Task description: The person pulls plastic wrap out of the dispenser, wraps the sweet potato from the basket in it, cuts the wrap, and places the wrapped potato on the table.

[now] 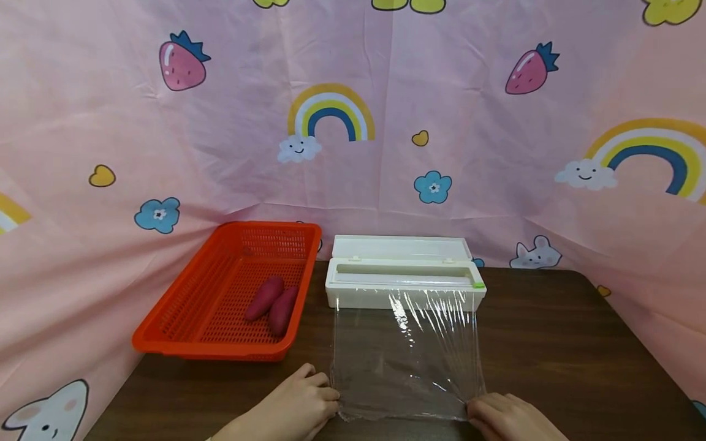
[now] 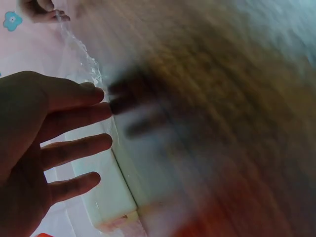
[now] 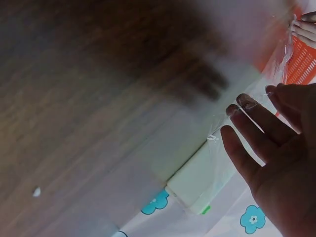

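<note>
A clear sheet of cling film (image 1: 405, 361) stretches toward me from a white cling film box (image 1: 405, 297), whose lid (image 1: 401, 247) stands up at the back. At the sheet's near left corner my left hand (image 1: 303, 404) pinches the edge between thumb and forefinger; the left wrist view shows the other fingers (image 2: 79, 148) spread out. My right hand (image 1: 510, 416) pinches the near right corner, where the film bunches into creases. In the right wrist view its thumb and forefinger meet at the film, the remaining fingers (image 3: 242, 153) extended.
To the left, an orange-red plastic basket (image 1: 220, 349) holds two reddish-purple sweet potatoes (image 1: 266, 298). A green cutter tab (image 1: 478, 285) sits at the box's right end. Everything stands on a dark wooden table (image 1: 551, 343), with a patterned pink cloth (image 1: 469, 92) hanging behind.
</note>
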`<state>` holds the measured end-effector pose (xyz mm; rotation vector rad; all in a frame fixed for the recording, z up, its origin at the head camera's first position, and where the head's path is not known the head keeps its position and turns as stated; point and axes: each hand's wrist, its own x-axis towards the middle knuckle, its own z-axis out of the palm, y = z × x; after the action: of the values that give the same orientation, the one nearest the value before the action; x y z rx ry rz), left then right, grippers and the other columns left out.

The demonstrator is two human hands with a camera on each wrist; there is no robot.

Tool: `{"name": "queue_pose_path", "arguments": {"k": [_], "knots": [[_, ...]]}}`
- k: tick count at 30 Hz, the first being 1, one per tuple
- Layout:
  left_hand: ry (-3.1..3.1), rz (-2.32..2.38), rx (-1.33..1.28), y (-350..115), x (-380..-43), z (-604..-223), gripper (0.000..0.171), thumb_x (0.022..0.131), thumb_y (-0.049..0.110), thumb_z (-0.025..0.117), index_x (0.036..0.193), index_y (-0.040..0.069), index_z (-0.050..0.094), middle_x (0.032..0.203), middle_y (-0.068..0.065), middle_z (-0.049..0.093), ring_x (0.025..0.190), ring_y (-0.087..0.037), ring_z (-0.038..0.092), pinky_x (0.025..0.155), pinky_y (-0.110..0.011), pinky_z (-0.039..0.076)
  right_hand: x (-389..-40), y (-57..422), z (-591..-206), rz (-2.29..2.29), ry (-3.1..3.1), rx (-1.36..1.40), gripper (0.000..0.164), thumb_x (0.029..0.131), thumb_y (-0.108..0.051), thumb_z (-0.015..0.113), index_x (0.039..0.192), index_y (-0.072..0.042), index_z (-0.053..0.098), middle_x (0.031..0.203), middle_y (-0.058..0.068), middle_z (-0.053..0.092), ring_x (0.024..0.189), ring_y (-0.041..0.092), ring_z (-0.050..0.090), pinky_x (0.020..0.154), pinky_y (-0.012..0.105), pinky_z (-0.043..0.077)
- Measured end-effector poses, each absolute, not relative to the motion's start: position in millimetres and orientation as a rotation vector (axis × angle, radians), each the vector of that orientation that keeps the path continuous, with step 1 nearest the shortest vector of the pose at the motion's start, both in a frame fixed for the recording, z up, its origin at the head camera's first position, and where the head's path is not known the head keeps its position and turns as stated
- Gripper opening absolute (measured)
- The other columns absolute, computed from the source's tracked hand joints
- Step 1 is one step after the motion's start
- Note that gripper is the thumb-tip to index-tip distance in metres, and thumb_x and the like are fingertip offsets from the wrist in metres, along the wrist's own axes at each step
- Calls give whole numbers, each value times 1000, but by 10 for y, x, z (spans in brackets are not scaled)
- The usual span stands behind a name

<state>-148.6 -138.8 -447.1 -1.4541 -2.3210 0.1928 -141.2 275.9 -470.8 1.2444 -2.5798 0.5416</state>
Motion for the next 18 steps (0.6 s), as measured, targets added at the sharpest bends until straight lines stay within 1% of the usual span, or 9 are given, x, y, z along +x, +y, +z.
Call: {"name": "queue_pose_path", "arguments": {"k": [2, 5, 8, 11, 14, 18], "knots": [[-2329, 189, -1449, -1392, -1487, -4478, 4, 81, 30, 80, 84, 32, 77, 91, 20, 73, 78, -3, 56, 67, -21, 33, -1433, 2757, -4733, 519, -2565, 1252, 16, 91, -20, 76, 101, -28, 66, 94, -24, 64, 82, -8, 57, 65, 25, 51], [-2330, 181, -1443, -1400, -1476, -4483, 5, 80, 31, 81, 83, 31, 76, 90, 20, 72, 77, -3, 57, 67, -21, 34, -1443, 2755, -4757, 479, -2574, 1256, 16, 92, -24, 76, 106, -23, 68, 96, -18, 69, 83, -4, 62, 66, 25, 52], [-2339, 174, -1441, -1417, -1466, -4485, 4, 82, 31, 79, 83, 31, 75, 90, 20, 71, 78, -2, 58, 68, -22, 35, -1447, 2771, -4766, 483, -2663, 1250, 28, 94, -28, 73, 118, -14, 68, 99, -10, 73, 85, -2, 64, 66, 26, 54], [-2358, 173, -1443, -1440, -1454, -4483, 3, 84, 31, 78, 87, 30, 77, 94, 19, 73, 81, -2, 59, 69, -22, 36, -1460, 2785, -4771, 519, -2724, 1264, 38, 95, -28, 72, 126, -8, 65, 99, -9, 73, 82, -4, 61, 65, 24, 53], [-2371, 173, -1444, -1450, -1447, -4476, 8, 84, 31, 79, 91, 29, 77, 97, 19, 73, 83, -3, 60, 69, -22, 35, -1471, 2796, -4781, 514, -2714, 1286, 38, 95, -27, 72, 126, -6, 66, 99, -7, 74, 81, -3, 61, 65, 24, 53], [-2369, 144, -1434, -1437, -1443, -4457, 12, 80, 27, 80, 91, 28, 76, 98, 18, 73, 84, -3, 60, 69, -22, 34, -1464, 2799, -4795, 406, -2679, 1268, 35, 94, -29, 73, 122, -8, 69, 105, -2, 77, 89, 6, 70, 68, 26, 55]]}}
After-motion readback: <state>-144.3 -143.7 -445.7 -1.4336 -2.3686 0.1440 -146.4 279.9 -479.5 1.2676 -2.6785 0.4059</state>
